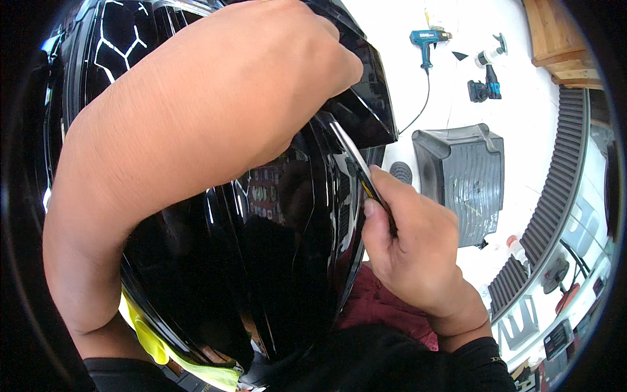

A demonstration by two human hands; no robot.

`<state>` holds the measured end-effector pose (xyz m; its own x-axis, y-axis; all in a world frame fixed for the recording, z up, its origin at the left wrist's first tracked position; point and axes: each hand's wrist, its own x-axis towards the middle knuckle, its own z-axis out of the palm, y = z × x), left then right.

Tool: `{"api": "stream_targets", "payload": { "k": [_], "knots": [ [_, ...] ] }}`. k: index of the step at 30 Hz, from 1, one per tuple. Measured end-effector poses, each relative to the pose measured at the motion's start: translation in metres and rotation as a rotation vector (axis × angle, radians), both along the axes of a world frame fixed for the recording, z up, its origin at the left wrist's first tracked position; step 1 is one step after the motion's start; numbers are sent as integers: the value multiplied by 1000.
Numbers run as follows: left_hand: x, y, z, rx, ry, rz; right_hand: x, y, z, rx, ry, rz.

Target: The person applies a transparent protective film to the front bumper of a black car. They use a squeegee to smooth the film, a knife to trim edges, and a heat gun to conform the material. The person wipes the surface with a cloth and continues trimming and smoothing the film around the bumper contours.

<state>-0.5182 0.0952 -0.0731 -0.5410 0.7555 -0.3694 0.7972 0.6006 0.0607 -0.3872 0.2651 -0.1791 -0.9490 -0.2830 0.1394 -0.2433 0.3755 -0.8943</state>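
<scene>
1. Right hand (415,245): closed on the dark, yellow-marked handle end of a slim tool (351,148), thumb and fingers wrapped.
2. Slim tool: bright shaft; long axis from 5 o'clock (handle) to 11 o'clock (tip). Lies at 11 o'clock from the right hand.
3. Left hand (294,72): bent over from above, at 11 o'clock from the tool; fingertips hidden, grasp cannot be told. Tool tip lies just beside it, nearer to it than to the right hand.
4. Glossy black panel (196,281): beneath both forearms; tip over its upper right part, contact unclear.
5. Angular black edge piece (372,121): near the tip, at 3 o'clock.
6. Grey ribbed tray (464,189): on the floor, at 1 o'clock from the right hand.
</scene>
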Motion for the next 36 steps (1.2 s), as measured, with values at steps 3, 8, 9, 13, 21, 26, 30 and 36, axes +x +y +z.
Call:
{"api": "stream_targets", "payload": {
  "k": [3, 8, 9, 13, 21, 26, 30, 36],
  "knots": [
    [-4, -5, 1, 0, -22, 21, 5, 4, -3, -44, -20, -47],
    [-6, -7, 1, -98, 5, 84, 14, 8, -23, -84, -43, -108],
    [-5, -6, 1, -102, 15, 86, 16, 10, -23, -91, -80, -110],
    [-9, -6, 0, -7, 187, 93, 19, 16, -22, -143, -152, -136],
    [-35, -17, 15, 130, 454, 240, 24, 50, -32, -421, -350, -202],
    [-11, -8, 34, 445, 434, 528, 30, 75, -11, -406, -530, -256],
    [116, 33, 55, 731, 65, 643, 19, 104, 23, -515, -574, -237],
    [335, 33, 69, 711, -147, 779, 17, 3, 113, -284, -231, 212]
  ]
}}
